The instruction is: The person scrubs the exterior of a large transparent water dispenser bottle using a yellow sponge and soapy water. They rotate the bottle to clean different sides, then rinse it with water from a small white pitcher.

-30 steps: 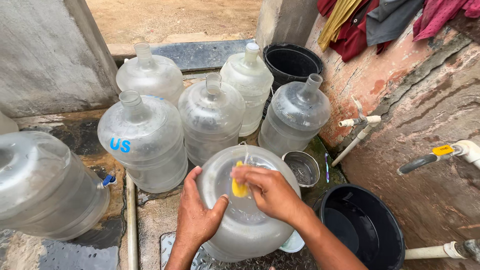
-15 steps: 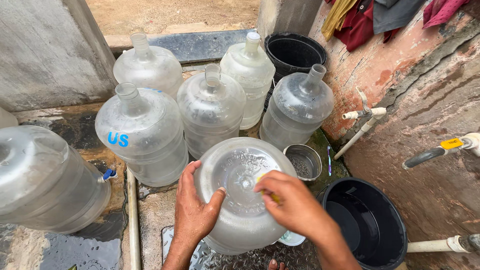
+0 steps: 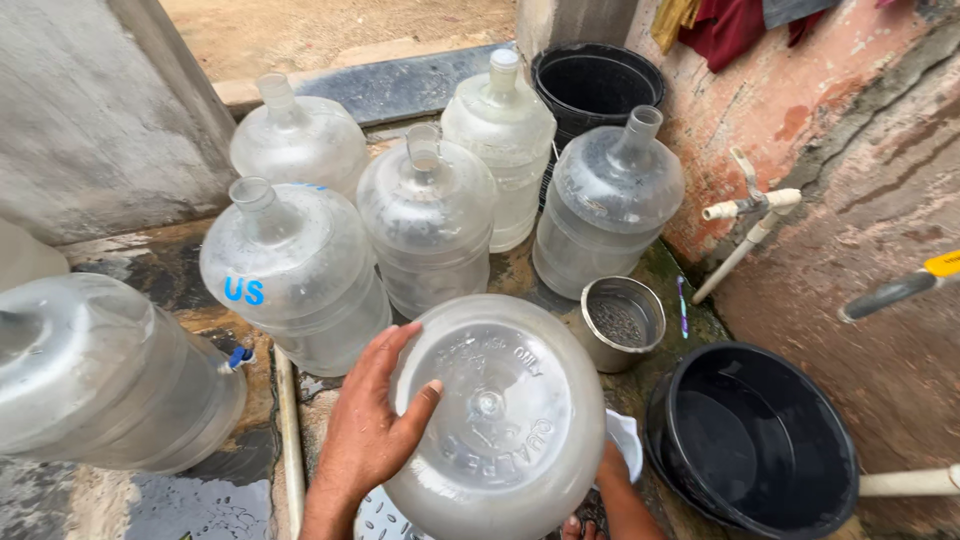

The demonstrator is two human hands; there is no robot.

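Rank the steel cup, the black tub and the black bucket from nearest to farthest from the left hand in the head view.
From the left hand:
1. Steel cup, just right of the held jug.
2. Black tub, lower right.
3. Black bucket, top, by the wall.

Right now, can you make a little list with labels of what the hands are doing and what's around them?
left hand: flat on the bottom of the tipped clear water jug, fingers spread
right hand: mostly hidden behind the jug; only the forearm shows
standing jugs: five clear ones behind, one with blue letters
lying jug: on its side, far left
metal pot: beside the held jug
black tub: on the right
black bucket: by the wall
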